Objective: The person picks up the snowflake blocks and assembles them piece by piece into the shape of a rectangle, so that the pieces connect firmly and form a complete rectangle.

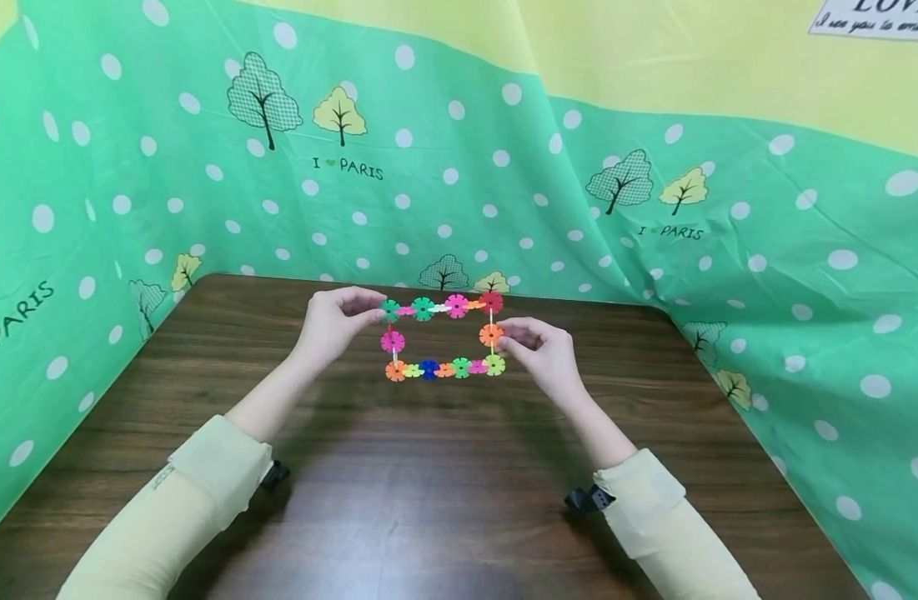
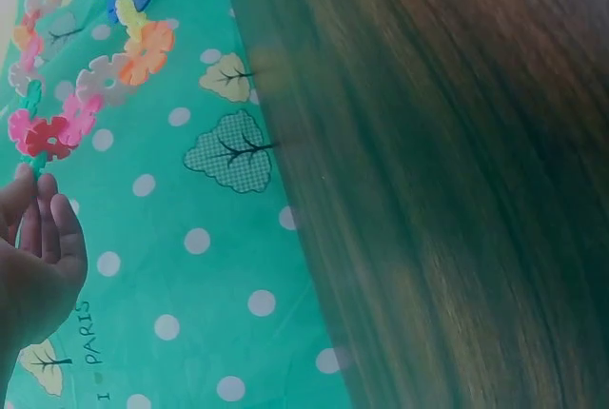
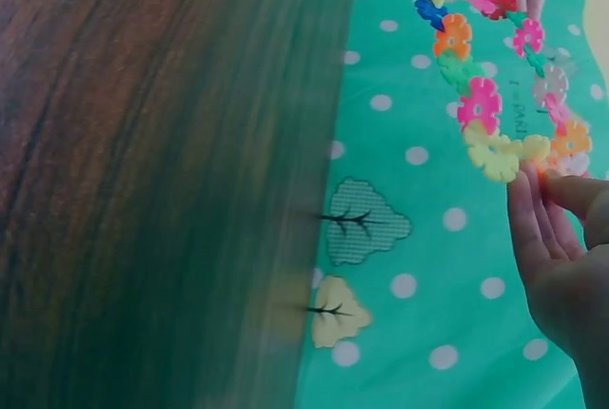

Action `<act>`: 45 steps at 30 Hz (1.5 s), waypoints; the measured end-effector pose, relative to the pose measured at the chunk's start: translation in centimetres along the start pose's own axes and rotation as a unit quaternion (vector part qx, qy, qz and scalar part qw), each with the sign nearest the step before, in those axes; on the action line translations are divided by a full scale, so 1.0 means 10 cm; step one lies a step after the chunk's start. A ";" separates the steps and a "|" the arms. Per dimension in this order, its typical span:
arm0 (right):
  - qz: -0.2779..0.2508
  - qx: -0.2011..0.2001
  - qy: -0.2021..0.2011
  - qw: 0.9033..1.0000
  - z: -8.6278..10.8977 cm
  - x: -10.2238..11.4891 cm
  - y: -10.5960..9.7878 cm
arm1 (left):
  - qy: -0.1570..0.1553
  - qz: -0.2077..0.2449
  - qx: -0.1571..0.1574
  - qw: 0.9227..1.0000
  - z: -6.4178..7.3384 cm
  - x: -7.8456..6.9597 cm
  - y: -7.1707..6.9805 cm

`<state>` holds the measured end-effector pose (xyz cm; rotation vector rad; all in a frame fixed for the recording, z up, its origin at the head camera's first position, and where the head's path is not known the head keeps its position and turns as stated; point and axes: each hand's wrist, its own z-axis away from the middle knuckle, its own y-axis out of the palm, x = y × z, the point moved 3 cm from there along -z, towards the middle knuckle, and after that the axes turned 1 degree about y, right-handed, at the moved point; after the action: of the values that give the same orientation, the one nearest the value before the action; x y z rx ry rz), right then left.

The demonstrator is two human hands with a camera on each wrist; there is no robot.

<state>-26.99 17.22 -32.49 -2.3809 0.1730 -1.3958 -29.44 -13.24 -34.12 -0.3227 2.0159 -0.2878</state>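
A rectangular ring of interlocking flower-shaped plastic discs (image 1: 429,369) is held up over the table, its discs green, pink, red, orange, yellow and blue. My left hand (image 1: 334,323) pinches the green disc (image 1: 389,311) at the ring's upper left corner between thumb and fingers. On the right side, my right hand (image 1: 543,354) grips the orange disc (image 1: 491,335) by its outer edge. The left wrist view shows the fingertips on a green piece next to a red disc (image 2: 48,138). In the right wrist view, the yellow corner disc (image 3: 492,152) is beside the right fingertips.
A dark wooden table (image 1: 398,500) lies below both arms. Green dotted cloth (image 1: 443,192) with printed trees hangs behind and along the sides. Each sleeve cuff has a small black device (image 1: 277,475) at the wrist.
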 end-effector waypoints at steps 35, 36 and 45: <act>0.074 0.117 0.155 0.978 -0.16 -0.98 0.25 | 0.024 -0.186 0.141 0.972 -0.23 0.69 0.23; 0.090 0.123 0.151 0.977 -0.17 -0.99 0.26 | 0.025 -0.191 0.146 0.970 -0.24 0.71 0.23; 0.161 0.168 0.131 0.964 -0.24 -1.13 0.26 | 0.017 -0.225 0.207 0.952 -0.29 0.83 0.30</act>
<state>-34.48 17.47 -41.68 -1.7978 0.3465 -1.4434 -35.93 -13.13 -40.78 -0.5082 1.8381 -0.9919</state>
